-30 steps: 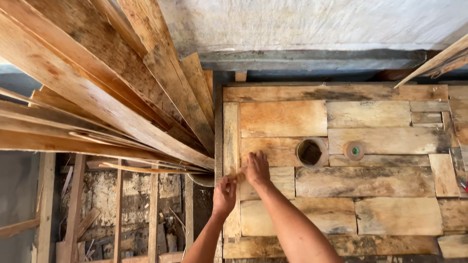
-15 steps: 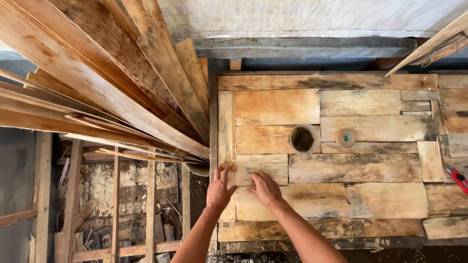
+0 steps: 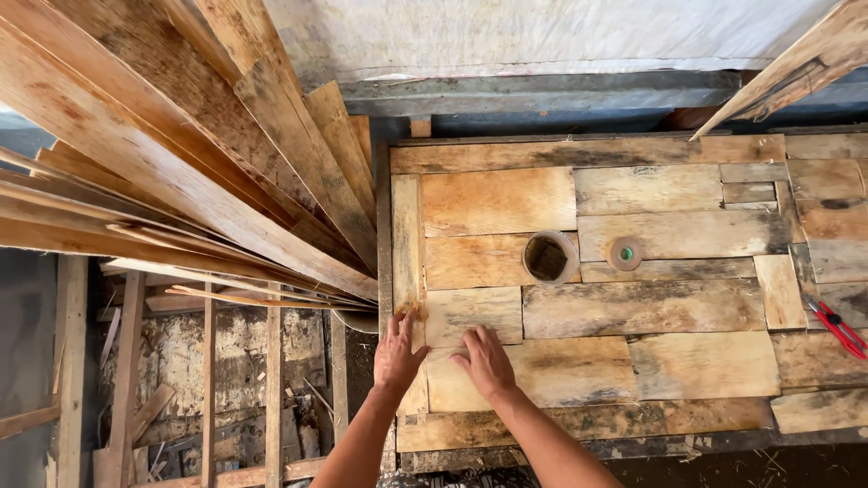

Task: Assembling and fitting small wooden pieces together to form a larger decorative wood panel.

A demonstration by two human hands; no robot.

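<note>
Rough, patched-together wooden boards form the flat work surface, and both bare hands lie on it, grasping nothing. The left hand presses flat on the narrow upright edge strip while the right hand, fingers spread, rests on the short pale plank just beside it, seemingly to seat that piece against its neighbours. Further out sit a round hole, a small tape roll, red-handled pliers and leaning long planks.
</note>
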